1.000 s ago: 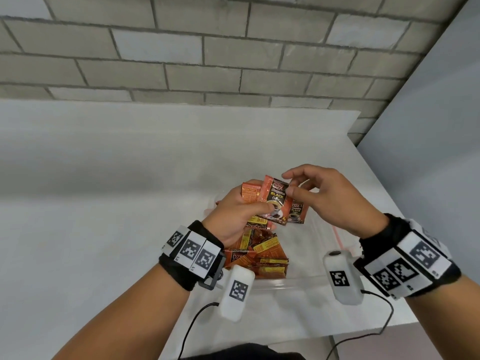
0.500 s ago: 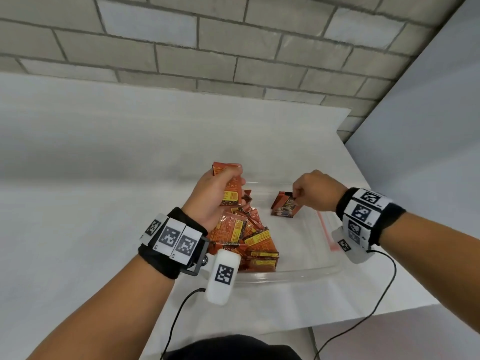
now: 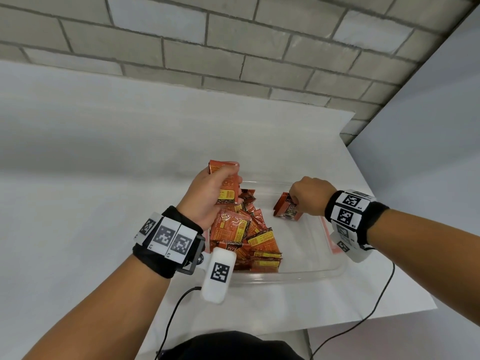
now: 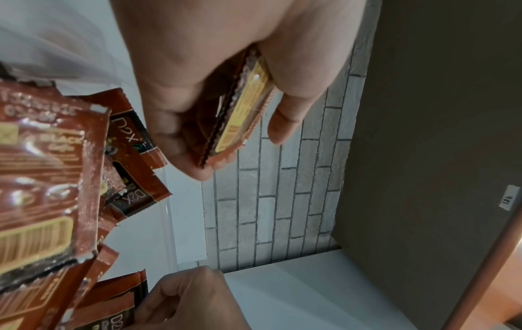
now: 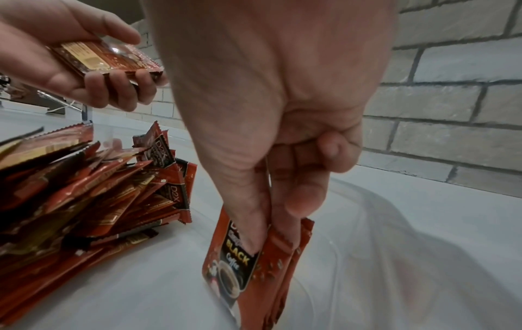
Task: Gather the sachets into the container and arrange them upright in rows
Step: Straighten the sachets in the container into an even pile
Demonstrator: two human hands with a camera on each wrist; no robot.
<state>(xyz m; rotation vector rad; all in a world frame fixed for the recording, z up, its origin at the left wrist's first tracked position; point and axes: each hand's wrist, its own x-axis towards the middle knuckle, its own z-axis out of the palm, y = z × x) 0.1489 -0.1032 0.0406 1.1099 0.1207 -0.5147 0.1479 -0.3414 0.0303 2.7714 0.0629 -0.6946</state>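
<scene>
The right hand (image 3: 310, 196) pinched a small upright stack of sachets (image 3: 287, 208) between thumb and curled fingers (image 5: 306, 192), lower edges down on the floor of the clear container (image 3: 298, 275), toward its far right side. And the left hand (image 3: 207, 197) was clamped round its own bundle of sachets (image 3: 225, 185), thumb on top, fingers beneath, raised above the container's left side! Below it a loose heap of sachets (image 3: 249, 237) leaned and overlapped against the left wall. The container sat on the white table (image 3: 78, 203) before a brick wall (image 3: 233, 48).
</scene>
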